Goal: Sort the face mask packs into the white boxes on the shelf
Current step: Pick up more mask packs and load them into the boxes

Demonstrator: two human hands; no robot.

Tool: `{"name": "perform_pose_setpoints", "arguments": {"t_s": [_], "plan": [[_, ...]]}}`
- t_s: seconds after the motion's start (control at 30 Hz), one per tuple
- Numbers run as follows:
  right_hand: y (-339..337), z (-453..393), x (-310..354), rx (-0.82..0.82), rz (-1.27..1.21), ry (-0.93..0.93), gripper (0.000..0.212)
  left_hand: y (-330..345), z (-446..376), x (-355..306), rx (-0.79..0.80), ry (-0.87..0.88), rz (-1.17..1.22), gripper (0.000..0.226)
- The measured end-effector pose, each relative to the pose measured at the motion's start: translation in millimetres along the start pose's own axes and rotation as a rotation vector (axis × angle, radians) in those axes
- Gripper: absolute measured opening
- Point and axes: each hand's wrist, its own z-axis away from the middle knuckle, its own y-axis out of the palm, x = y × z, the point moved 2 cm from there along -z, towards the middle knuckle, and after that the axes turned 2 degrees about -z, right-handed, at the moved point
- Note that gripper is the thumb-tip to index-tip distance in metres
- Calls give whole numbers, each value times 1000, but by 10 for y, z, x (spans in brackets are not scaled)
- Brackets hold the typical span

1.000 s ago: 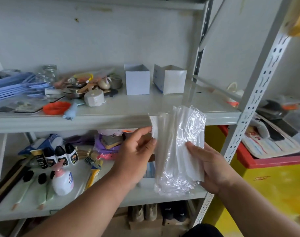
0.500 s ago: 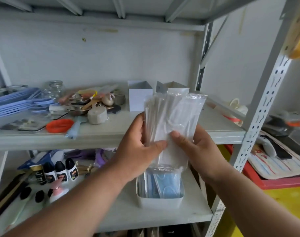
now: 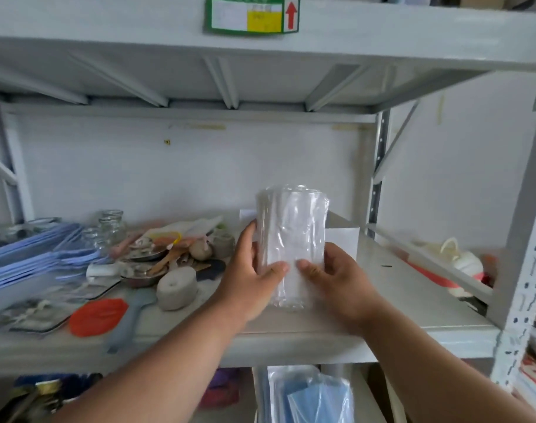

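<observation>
— Both hands are on one bundle, am I reading that right?

— Yes. The left hand (image 3: 248, 279) grips the left edge of the stack of face mask packs (image 3: 292, 239), thumb across the front, and the right hand (image 3: 337, 276) curls round the right edge the same way. The stack stands upright between them, raised over the middle shelf (image 3: 413, 300).

— And the white boxes?

— Mostly hidden behind the packs. A corner of one white box (image 3: 247, 214) peeks out on the left, and the front wall of the other white box (image 3: 341, 242) shows on the right, just behind the right hand. I cannot see inside either, so I cannot say whether anything is in them.

— So how far along would you put it?

— Early, I would judge. The whole white bundle is in hand, none visibly placed. It has to go into a box, and blue mask packs (image 3: 309, 395) lie in a tray on the shelf below, presumably waiting their turn.

— Anything close by to mind?

— Clutter to the left: a roll of grey tape (image 3: 176, 288), an orange lid (image 3: 98, 315), glass jars (image 3: 110, 227).
</observation>
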Motion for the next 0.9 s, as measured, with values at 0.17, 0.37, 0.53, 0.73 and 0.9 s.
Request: {"name": "perform_pose_setpoints", "arguments": {"t_s": [0.17,0.37,0.53,0.73,0.9], "plan": [[-7,-59,-86,80,126,-24,24,21,-24,138,99,-10,56,90],[41,1,6,160,81,-85,53,40,31,53,162,16,4,113],[101,21,66,217,47,-72,59,28,0,71,130,-32,-7,107],[54,17,-5,173,-16,-23,39,-11,20,82,42,-72,-131,60],[19,50,16,130,-142,-11,37,4,44,66,66,-59,-130,61]]}}
